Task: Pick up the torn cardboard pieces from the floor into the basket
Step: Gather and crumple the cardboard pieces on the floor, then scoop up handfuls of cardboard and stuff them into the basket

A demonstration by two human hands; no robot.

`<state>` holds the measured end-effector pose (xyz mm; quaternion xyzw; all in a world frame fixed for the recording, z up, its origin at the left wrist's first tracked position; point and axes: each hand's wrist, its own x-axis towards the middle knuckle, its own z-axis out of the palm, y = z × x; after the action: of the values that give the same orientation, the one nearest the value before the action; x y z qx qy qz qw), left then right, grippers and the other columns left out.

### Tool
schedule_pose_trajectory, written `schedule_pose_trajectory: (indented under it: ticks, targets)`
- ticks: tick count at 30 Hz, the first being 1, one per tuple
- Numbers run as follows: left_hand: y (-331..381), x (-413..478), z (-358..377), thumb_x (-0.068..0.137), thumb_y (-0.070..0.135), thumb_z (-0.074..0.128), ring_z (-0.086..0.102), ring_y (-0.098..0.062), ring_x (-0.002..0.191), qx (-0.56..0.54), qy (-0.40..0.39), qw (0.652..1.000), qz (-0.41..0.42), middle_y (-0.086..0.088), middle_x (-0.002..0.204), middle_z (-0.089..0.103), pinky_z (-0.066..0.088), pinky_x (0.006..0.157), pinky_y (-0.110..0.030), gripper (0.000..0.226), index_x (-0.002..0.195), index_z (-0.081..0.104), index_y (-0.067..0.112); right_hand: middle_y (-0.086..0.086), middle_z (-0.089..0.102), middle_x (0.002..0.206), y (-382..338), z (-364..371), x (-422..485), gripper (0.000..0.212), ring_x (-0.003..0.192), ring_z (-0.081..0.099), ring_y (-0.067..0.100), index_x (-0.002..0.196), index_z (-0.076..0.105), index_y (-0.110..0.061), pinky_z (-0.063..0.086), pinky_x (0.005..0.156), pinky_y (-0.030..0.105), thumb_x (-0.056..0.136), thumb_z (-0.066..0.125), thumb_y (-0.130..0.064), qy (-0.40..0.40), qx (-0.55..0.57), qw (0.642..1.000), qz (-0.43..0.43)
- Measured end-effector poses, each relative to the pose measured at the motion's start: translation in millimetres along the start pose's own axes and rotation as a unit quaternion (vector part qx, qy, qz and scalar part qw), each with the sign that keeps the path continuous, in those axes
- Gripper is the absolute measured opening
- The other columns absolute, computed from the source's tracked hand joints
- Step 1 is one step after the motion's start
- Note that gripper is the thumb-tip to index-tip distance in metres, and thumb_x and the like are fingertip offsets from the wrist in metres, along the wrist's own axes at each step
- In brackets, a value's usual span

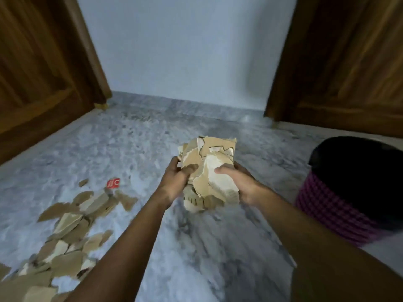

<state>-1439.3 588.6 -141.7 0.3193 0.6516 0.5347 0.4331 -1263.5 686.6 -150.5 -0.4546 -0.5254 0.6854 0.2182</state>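
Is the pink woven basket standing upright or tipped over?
Upright: the pink woven basket stands on the grey marble floor, its dark opening facing up.

Bundle of torn cardboard pieces (209, 171): tan and pale, jagged-edged, bunched above floor, left of basket. Remaining cardboard scraps (65, 227): flat, overlapping, scattered lower left on floor. Basket (340, 208): pink-checked wall, dark interior, upright at your right.

Both my hands, left (177, 178) and right (241, 182), clasp a cardboard bundle (210, 171) left of the basket (335, 205); more pieces (65, 227), somewhat blurred, lie farther left.
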Motion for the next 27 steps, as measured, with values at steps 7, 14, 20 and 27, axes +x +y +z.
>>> schedule_pose_trajectory:
  ticks: [7,14,20,27]
  targets:
    - [80,47,232,0.094,0.028,0.062,0.066,-0.017,0.102,0.038,-0.181,0.982,0.044,0.004,0.117,0.067,0.058,0.082,-0.038,0.035,0.127,0.052,0.028,0.003,0.053,0.116,-44,-215,-54,0.044,0.094,0.057,0.018,0.124,0.040,-0.026,0.053,0.078,0.039,0.089,0.068,-0.029,0.253,0.027,0.962,-0.096]
    - [89,46,399,0.093,0.029,0.058,0.066,-0.025,0.104,0.011,-0.308,0.951,-0.012,-0.004,0.122,0.064,0.056,0.091,-0.050,0.044,0.135,0.047,0.026,0.000,0.057,0.126,-33,-349,-108,0.066,0.105,0.058,0.023,0.146,0.040,-0.020,0.049,0.079,0.033,0.090,0.070,-0.039,0.370,0.035,0.925,-0.074]
    - [74,42,425,0.096,0.046,0.051,0.058,-0.029,0.114,0.034,-0.301,0.947,-0.104,-0.004,0.134,0.056,0.045,0.104,-0.045,0.058,0.148,0.035,0.026,0.011,0.039,0.154,-13,-387,-113,0.085,0.132,0.045,0.033,0.155,0.027,-0.013,0.042,0.106,0.040,0.090,0.059,-0.058,0.376,-0.023,0.925,0.040]
    - [73,40,362,0.100,0.039,0.048,0.067,-0.022,0.105,0.053,-0.239,0.968,0.051,-0.001,0.126,0.063,0.054,0.086,-0.034,0.043,0.140,0.052,0.022,0.015,0.053,0.136,-24,-340,-97,0.051,0.121,0.055,0.034,0.136,0.053,-0.015,0.045,0.107,0.050,0.101,0.046,-0.051,0.343,-0.149,0.927,0.025]
